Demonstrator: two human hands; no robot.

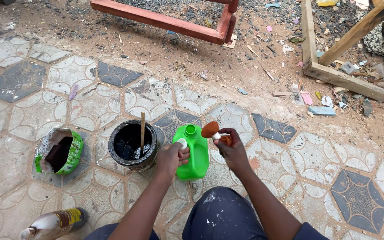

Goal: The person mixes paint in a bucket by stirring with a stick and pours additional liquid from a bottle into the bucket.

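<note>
A bright green plastic jug point(195, 153) stands open on the patterned paving in front of my knees. My left hand point(170, 158) rests against its left side and holds a small white cap point(182, 143) between the fingers. My right hand point(232, 149) is just right of the jug's neck and grips a short brush with a rusty-brown rounded head point(210, 130) that hovers beside the opening. Left of the jug sits a black tin point(132, 144) with dark liquid and a thin wooden stick point(142, 131) standing in it.
A torn green tub point(61, 152) lies tilted at the left. A plastic bottle point(54, 224) lies at the bottom left. Red-painted wooden frame point(170, 20) and bare timber frame point(343, 71) sit on littered dirt beyond the paving.
</note>
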